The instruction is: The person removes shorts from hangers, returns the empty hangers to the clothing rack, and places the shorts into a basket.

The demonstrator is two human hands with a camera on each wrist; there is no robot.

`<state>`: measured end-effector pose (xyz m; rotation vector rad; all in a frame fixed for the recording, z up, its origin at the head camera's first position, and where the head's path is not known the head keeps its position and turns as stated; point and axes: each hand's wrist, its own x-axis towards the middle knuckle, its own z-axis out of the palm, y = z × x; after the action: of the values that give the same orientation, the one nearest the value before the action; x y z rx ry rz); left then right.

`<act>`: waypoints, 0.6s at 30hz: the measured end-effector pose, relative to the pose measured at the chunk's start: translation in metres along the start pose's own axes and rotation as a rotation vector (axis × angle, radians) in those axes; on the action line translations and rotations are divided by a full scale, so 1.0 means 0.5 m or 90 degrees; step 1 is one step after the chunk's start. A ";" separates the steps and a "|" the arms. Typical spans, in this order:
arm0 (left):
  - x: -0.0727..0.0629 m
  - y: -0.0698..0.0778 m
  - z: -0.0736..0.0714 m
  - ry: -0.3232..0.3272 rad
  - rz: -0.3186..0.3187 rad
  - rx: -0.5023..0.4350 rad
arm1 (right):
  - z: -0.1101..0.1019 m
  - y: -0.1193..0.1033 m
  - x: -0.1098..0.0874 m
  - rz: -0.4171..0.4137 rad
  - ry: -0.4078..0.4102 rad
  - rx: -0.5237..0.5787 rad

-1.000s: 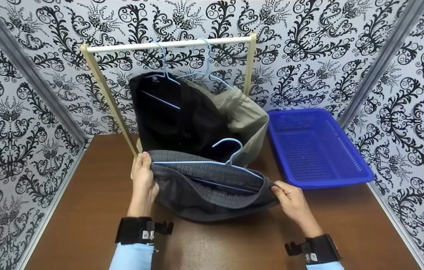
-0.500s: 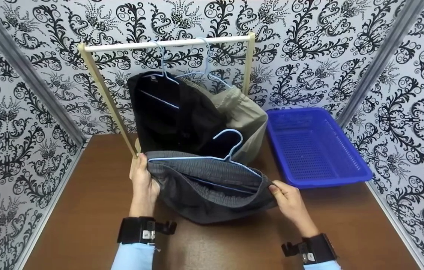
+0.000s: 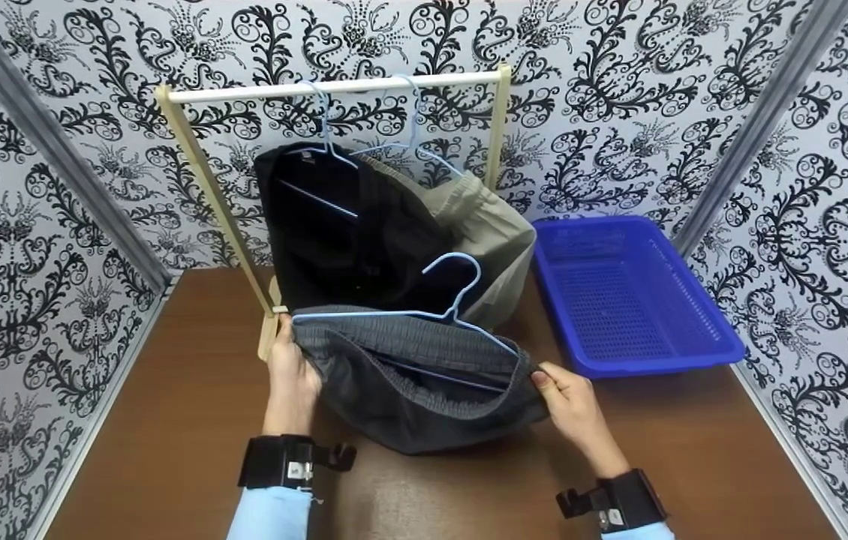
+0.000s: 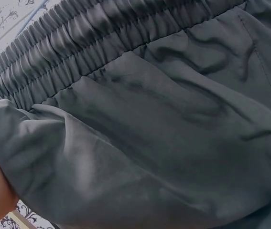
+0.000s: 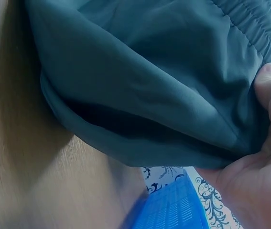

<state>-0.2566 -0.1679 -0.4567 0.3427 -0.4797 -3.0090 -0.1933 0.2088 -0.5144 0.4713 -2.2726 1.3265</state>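
Observation:
Dark grey elastic-waist pants (image 3: pixel 431 431) are held between both hands, waistband stretched wide and facing up. A light blue hanger (image 3: pixel 375 313) sits inside the waist opening, its hook rising free above the band. My left hand (image 3: pixel 294 382) grips the waistband's left end by the hanger's tip. At the right end my right hand (image 3: pixel 572 401) pinches the fabric between thumb and fingers. Gathered elastic and folds of the pants (image 4: pixel 149 119) fill the left wrist view. In the right wrist view, my right thumb presses on the pants (image 5: pixel 149 90) below the waistband.
Behind, a wooden rack with a white rail (image 3: pixel 244 93) carries a black garment (image 3: pixel 405 225) and beige elastic-waist pants (image 3: pixel 491 225) on blue hangers. A blue basket (image 3: pixel 660 368) stands at the right on the brown table (image 3: pixel 191 450). Patterned walls enclose the table.
The hanger's hook has risen and shifted slightly left. The right hand has drawn a little left, and the pants' lower edge has dropped slightly. Both hands keep hold of the waistband.

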 end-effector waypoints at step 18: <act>0.001 -0.017 -0.017 -0.022 -0.078 -0.006 | 0.021 -0.002 0.002 0.028 -0.012 0.004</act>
<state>-0.2555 -0.1625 -0.4672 0.3311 -0.4647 -3.1392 -0.1958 0.1992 -0.5176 0.4403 -2.3067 1.3565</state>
